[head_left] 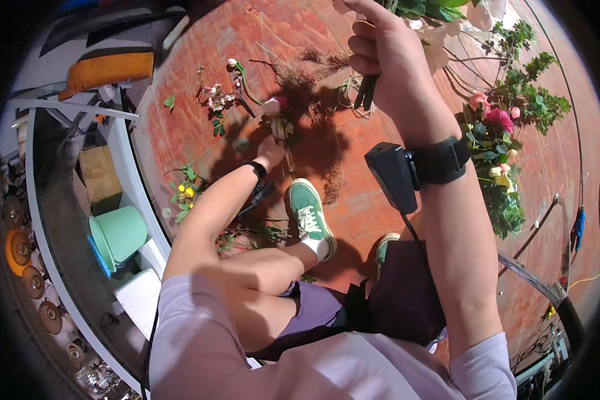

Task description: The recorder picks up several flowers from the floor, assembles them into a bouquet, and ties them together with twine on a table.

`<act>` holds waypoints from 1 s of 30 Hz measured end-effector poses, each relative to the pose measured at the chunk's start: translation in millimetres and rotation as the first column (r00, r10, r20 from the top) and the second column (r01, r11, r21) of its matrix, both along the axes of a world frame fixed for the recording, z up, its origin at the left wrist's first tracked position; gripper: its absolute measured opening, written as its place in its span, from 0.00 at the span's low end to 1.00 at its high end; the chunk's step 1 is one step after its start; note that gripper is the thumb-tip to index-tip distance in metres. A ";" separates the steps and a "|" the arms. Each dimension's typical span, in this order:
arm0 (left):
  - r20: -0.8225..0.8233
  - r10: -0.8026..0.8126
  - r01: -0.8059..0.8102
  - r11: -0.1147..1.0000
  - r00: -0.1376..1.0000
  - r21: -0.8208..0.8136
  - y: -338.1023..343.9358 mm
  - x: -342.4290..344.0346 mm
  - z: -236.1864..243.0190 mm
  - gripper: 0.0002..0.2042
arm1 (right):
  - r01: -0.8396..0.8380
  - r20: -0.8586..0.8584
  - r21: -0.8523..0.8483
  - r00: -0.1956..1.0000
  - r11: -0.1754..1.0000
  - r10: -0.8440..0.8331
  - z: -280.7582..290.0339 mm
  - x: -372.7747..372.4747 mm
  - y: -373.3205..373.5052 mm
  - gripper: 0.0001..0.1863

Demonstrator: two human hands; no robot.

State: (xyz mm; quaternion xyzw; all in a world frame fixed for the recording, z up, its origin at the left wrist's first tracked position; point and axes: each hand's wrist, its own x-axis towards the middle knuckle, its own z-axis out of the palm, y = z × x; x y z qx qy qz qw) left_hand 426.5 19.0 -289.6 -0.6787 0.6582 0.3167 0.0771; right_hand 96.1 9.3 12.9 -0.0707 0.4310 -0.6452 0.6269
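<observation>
By the right hand (pixel 388 57), a bouquet (pixel 433 9) is held above the red floor (pixel 233 37), its stems gripped by curled fingers, its leaves cut off by the view's upper edge. The left hand (pixel 271 152) is lowered near a pink-and-white flower (pixel 274 107); whether its fingers are closed on the stem cannot be told. Brown sprigs (pixel 300 87) are strewn between the hands, and roses (pixel 499 121) are seen at the right.

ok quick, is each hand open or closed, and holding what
Left hand: closed, seemingly holding a pink-and-white flower.
Right hand: closed around a bunch of green stems.
</observation>
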 end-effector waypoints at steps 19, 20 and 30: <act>-0.180 0.230 -0.220 0.973 0.956 0.075 -21.5 6.5 79.9 0.13 | -0.025 0.073 -0.044 0.997 0.999 0.028 1.9 -7.5 -5.1 0.21; -0.269 0.306 -0.305 0.951 0.913 0.046 -25.5 9.9 92.4 0.09 | -0.028 0.082 -0.052 0.996 0.998 0.032 4.1 -4.4 -6.7 0.21; -0.530 0.792 -0.584 0.594 0.302 0.554 -29.9 -56.9 130.3 0.08 | -0.034 0.096 -0.095 0.994 0.995 0.043 -4.5 3.0 -14.4 0.18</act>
